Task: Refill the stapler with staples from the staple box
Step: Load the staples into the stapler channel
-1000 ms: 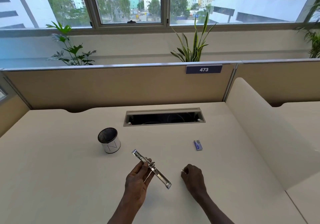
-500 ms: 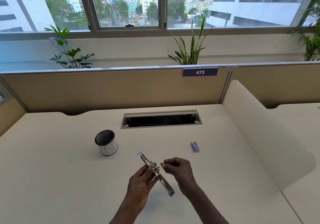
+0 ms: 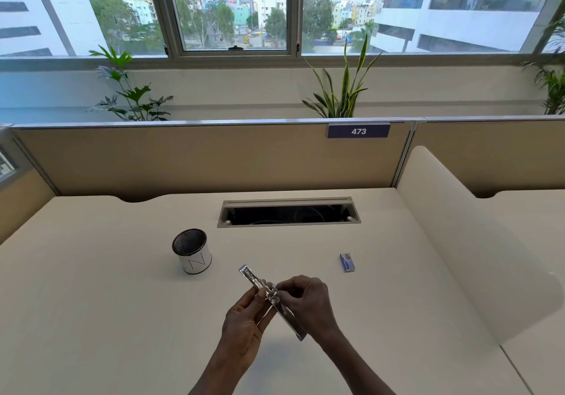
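Centrally, above the desk [image 3: 91, 303], an opened stapler [image 3: 270, 301] is gripped by the left hand [image 3: 244, 324]; its middle is pinched by the right hand [image 3: 305, 300]. Beyond, cup [image 3: 192, 251] left, staple box [image 3: 347, 262] right, well apart.

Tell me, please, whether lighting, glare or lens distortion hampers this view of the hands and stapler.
Head view: even daylight and soft shadows; the stapler glints, blurring detail where the left hand and right hand meet; wide-angle bending curves the partition.
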